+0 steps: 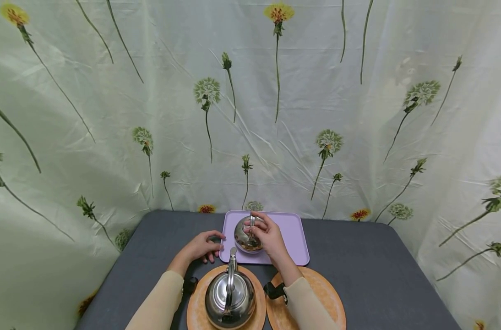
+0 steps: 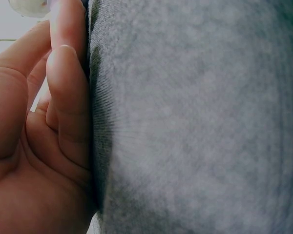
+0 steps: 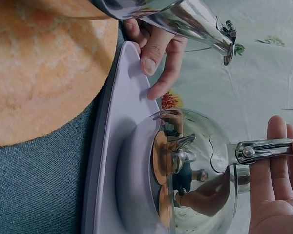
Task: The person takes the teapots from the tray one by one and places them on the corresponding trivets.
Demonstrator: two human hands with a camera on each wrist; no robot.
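Note:
A shiny steel kettle [image 1: 244, 236] with an upright handle stands on a lilac tray [image 1: 291, 243]. My right hand [image 1: 267, 233] holds this kettle by its handle; the right wrist view shows the handle [image 3: 266, 150] between fingers and thumb. My left hand [image 1: 203, 246] is at the tray's left side, its fingers loosely bent and its fingertips right at the rim. A second steel kettle [image 1: 217, 300] rests nearer to me on a round orange mat, its spout pointing toward the tray, its handle upright. The left wrist view shows the left hand [image 2: 53, 112] close over the grey cloth.
Two round orange mats [image 1: 260, 316] lie side by side at the front; the right one [image 1: 324, 298] is partly under my right forearm in view. Dark grey cloth [image 1: 357, 266] covers the table. A dandelion-print curtain [image 1: 242, 137] hangs behind and beside it.

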